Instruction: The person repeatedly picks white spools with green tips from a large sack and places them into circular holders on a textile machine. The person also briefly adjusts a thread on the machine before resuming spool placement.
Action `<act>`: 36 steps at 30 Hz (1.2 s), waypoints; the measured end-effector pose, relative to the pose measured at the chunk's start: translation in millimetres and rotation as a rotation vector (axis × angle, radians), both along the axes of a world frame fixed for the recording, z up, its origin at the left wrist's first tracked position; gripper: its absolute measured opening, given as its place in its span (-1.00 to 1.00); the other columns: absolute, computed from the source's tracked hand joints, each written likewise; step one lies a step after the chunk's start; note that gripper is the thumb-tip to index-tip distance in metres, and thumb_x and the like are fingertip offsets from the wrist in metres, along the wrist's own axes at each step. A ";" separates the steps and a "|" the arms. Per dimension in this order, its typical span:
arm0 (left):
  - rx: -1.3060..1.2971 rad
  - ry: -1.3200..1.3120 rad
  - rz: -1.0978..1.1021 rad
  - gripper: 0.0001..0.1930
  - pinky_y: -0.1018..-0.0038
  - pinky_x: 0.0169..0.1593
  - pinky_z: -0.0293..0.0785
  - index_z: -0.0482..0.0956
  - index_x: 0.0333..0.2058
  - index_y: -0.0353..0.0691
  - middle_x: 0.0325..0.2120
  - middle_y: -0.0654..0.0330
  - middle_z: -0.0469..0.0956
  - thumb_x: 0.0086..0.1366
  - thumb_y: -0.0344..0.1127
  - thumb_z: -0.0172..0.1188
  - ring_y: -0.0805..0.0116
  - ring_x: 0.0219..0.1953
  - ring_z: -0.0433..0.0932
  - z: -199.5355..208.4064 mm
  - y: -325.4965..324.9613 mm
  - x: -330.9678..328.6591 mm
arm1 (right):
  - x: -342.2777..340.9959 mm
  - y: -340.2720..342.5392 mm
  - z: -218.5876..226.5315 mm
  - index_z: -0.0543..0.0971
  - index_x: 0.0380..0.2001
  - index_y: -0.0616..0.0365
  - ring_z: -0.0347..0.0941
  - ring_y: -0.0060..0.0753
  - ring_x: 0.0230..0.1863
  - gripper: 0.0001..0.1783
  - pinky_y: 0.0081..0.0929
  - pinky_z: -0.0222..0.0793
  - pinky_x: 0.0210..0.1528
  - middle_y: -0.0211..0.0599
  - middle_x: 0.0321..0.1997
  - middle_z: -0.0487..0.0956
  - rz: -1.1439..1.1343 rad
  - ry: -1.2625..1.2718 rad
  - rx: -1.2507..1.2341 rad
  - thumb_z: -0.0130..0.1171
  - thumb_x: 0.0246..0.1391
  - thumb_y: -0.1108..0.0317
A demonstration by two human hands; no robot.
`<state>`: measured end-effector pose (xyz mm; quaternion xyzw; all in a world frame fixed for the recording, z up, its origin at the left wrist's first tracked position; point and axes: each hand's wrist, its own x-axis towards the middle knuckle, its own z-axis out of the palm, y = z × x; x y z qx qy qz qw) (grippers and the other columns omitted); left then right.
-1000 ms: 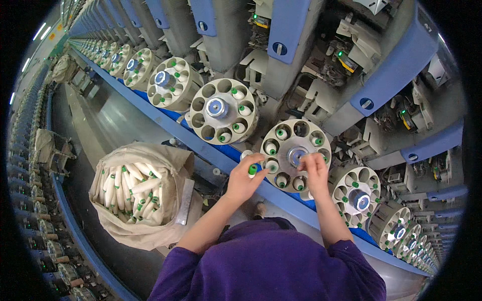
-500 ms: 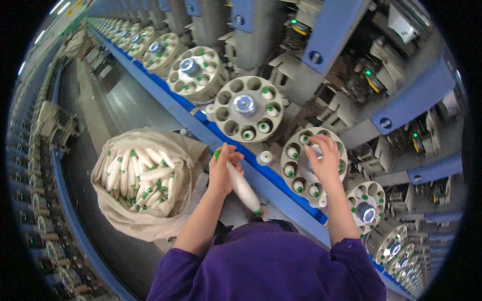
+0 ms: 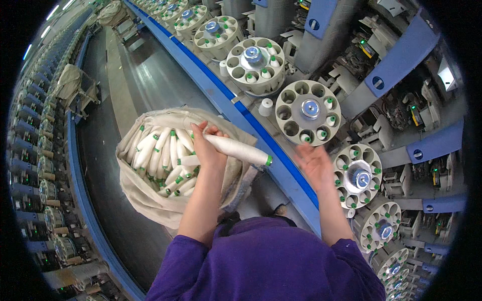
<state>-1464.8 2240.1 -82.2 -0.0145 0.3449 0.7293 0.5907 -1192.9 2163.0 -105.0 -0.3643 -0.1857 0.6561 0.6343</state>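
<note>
My left hand (image 3: pixel 208 150) is closed around a yarn bobbin (image 3: pixel 240 149), wound white with a green tip. It lies nearly level, pointing right, over the right side of a beige cloth sack (image 3: pixel 150 205). Many similar bobbins (image 3: pixel 163 150) lie heaped in the sack. My right hand (image 3: pixel 317 168), somewhat blurred, appears open with nothing visible in it. Its fingertips are at the near edge of a round bobbin magazine (image 3: pixel 296 90). Several slots there hold green-tipped bobbins, on its right and near sides; the slots on its left and far sides look empty.
To the right, a fuller magazine (image 3: pixel 357 155) stands close to my right forearm. More magazines line the machine, including one farther off (image 3: pixel 253 52). A blue rail (image 3: pixel 221 100) runs between sack and magazines. A small white cone (image 3: pixel 266 107) stands beside the near magazine.
The view has shifted along the machine. My right hand has left the fuller magazine and is at the neighbouring, emptier one. The bobbin in my left hand has swung closer to level, over the sack.
</note>
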 end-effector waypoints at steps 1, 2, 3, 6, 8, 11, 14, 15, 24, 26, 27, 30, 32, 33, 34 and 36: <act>-0.018 -0.020 -0.024 -0.61 0.39 -0.44 0.32 0.30 -0.23 -0.18 -0.57 0.22 0.33 0.32 0.08 -0.13 0.38 -0.55 0.26 -0.7 2.6 -4.5 | -1.3 5.0 7.0 0.43 -0.42 0.12 0.46 -0.35 -0.13 -0.82 -0.09 0.31 0.06 -0.25 -0.27 0.56 -0.094 0.280 0.076 -0.10 0.15 0.28; -0.029 -0.012 -0.034 -0.61 0.39 -0.43 0.33 0.30 -0.23 -0.17 -0.58 0.22 0.33 0.32 0.08 -0.14 0.37 -0.55 0.27 -1.1 6.0 -8.4 | -7.4 13.2 13.0 0.45 -0.23 0.12 0.42 -0.34 -0.04 -0.79 -0.05 0.29 0.08 -0.19 -0.06 0.49 0.120 0.412 0.498 -0.02 0.11 0.28; -0.016 -0.007 -0.051 -0.60 0.38 -0.42 0.34 0.29 -0.22 -0.16 -0.57 0.22 0.33 0.32 0.10 -0.15 0.37 -0.55 0.28 -0.7 9.4 -12.0 | -15.7 13.9 18.7 0.43 -0.16 0.11 0.40 -0.33 -0.01 -0.76 -0.07 0.28 0.10 -0.20 -0.01 0.45 0.105 0.144 0.291 0.01 0.10 0.29; 0.030 -0.026 -0.124 -0.57 0.34 -0.40 0.36 0.28 -0.19 -0.15 -0.55 0.23 0.34 0.32 0.13 -0.18 0.37 -0.55 0.30 0.1 20.9 -16.9 | -55.1 7.4 22.3 0.31 0.08 0.08 0.31 -0.29 0.10 -0.46 -0.27 0.21 0.16 -0.26 0.15 0.32 0.280 -0.652 0.105 0.19 0.01 0.33; 0.061 -0.066 -0.156 -0.57 0.34 -0.39 0.37 0.28 -0.19 -0.15 -0.55 0.22 0.34 0.32 0.14 -0.19 0.37 -0.55 0.31 -1.2 27.0 -16.2 | -85.1 2.5 11.2 0.48 -0.08 0.12 0.29 -0.38 0.11 -0.58 -0.47 0.26 0.06 -0.29 0.15 0.33 0.389 -0.633 0.154 0.28 -0.07 0.37; 0.045 -0.094 -0.155 -0.57 0.33 -0.38 0.38 0.28 -0.21 -0.14 -0.56 0.22 0.35 0.32 0.14 -0.21 0.38 -0.55 0.32 -7.4 32.0 -11.6 | -85.0 -1.6 -5.2 0.58 -0.31 0.13 0.36 -0.43 0.03 -0.83 -0.41 0.25 0.08 -0.24 0.01 0.47 0.164 -0.472 -0.165 0.23 -0.03 0.38; 0.056 -0.095 -0.142 -0.61 0.31 -0.38 0.39 0.29 -0.22 -0.14 -0.57 0.22 0.35 0.32 0.09 -0.16 0.37 -0.54 0.33 -16.9 35.8 -4.0 | -37.3 -3.5 -6.2 0.50 -0.46 0.07 0.39 -0.31 0.02 -0.85 -0.11 0.22 0.12 -0.28 -0.13 0.54 -0.051 -0.089 0.044 0.07 0.12 0.27; 0.016 -0.105 -0.167 -0.63 0.31 -0.37 0.39 0.28 -0.23 -0.14 -0.58 0.22 0.35 0.32 0.08 -0.14 0.37 -0.54 0.33 -20.8 36.5 1.1 | -18.4 -5.1 -2.8 0.47 -0.47 0.07 0.40 -0.29 0.01 -0.84 -0.07 0.21 0.13 -0.29 -0.16 0.55 -0.040 -0.022 0.044 0.05 0.13 0.26; 0.175 0.191 -0.109 -0.76 0.48 -0.44 0.38 0.33 -0.39 -0.20 -0.67 0.27 0.34 0.26 -0.16 0.10 0.45 -0.60 0.35 -26.6 71.3 106.7 | 58.6 28.3 65.5 0.35 -0.44 0.11 0.54 -0.21 -0.31 -0.85 -0.12 0.48 -0.15 -0.20 -0.40 0.53 0.325 -0.314 -0.007 0.01 0.14 0.31; 0.296 0.412 -0.112 -0.78 0.57 -0.46 0.35 0.37 -0.48 -0.21 -0.64 0.27 0.41 0.25 -0.22 0.12 0.52 -0.60 0.38 -24.1 76.4 133.7 | 50.7 38.4 67.9 0.35 -0.45 0.10 0.49 -0.41 -0.47 -0.86 -0.17 0.50 -0.22 -0.32 -0.50 0.48 0.371 -0.427 -0.201 0.02 0.13 0.33; 0.338 0.521 -0.144 -0.79 0.59 -0.46 0.32 0.39 -0.47 -0.23 -0.64 0.29 0.41 0.24 -0.24 0.13 0.57 -0.58 0.36 -25.1 76.0 144.6 | 45.3 41.8 67.7 0.35 -0.45 0.10 0.43 -0.48 -0.54 -0.86 -0.21 0.51 -0.24 -0.39 -0.57 0.43 0.460 -0.424 -0.222 0.01 0.14 0.31; 0.397 0.818 -0.196 -0.81 0.63 -0.47 0.27 0.40 -0.47 -0.26 -0.61 0.31 0.40 0.24 -0.28 0.13 0.62 -0.57 0.30 -37.3 73.3 166.0 | 39.9 42.3 73.9 0.32 -0.48 0.10 0.36 -0.58 -0.57 -0.84 -0.37 0.49 -0.32 -0.41 -0.57 0.43 0.662 -0.340 -0.112 -0.03 0.16 0.34; 0.346 0.783 -0.248 -0.82 0.61 -0.46 0.29 0.40 -0.46 -0.27 -0.61 0.32 0.41 0.23 -0.30 0.13 0.60 -0.56 0.31 -51.3 71.6 172.4 | 53.2 46.3 85.2 0.31 -0.49 0.11 0.35 -0.61 -0.57 -0.83 -0.44 0.45 -0.35 -0.42 -0.57 0.43 0.500 -0.732 -0.004 -0.06 0.18 0.34; 0.352 0.754 -0.258 -0.83 0.61 -0.45 0.30 0.41 -0.46 -0.27 -0.61 0.32 0.41 0.22 -0.31 0.14 0.60 -0.55 0.31 -59.4 69.9 175.5 | 63.9 49.1 89.8 0.30 -0.49 0.12 0.34 -0.62 -0.57 -0.82 -0.48 0.44 -0.36 -0.42 -0.57 0.43 0.431 -0.914 0.081 -0.07 0.19 0.34; 0.308 0.897 -0.371 -0.83 0.52 -0.29 0.36 0.45 -0.39 -0.29 -0.50 0.22 0.47 0.21 -0.29 0.14 0.46 -0.41 0.42 -68.1 62.4 176.5 | 77.0 58.5 94.8 0.31 -0.48 0.13 0.35 -0.63 -0.54 -0.82 -0.52 0.42 -0.37 -0.42 -0.56 0.44 0.268 -0.990 0.162 -0.08 0.20 0.34; 0.357 0.967 -0.501 -0.79 0.48 -0.15 0.32 0.46 -0.29 -0.24 -0.32 0.20 0.44 0.24 -0.22 0.10 0.42 -0.24 0.39 -83.4 45.9 177.5 | 104.5 83.4 96.3 0.32 -0.46 0.14 0.38 -0.63 -0.50 -0.82 -0.59 0.38 -0.37 -0.40 -0.52 0.46 -0.005 -1.000 0.305 -0.09 0.21 0.32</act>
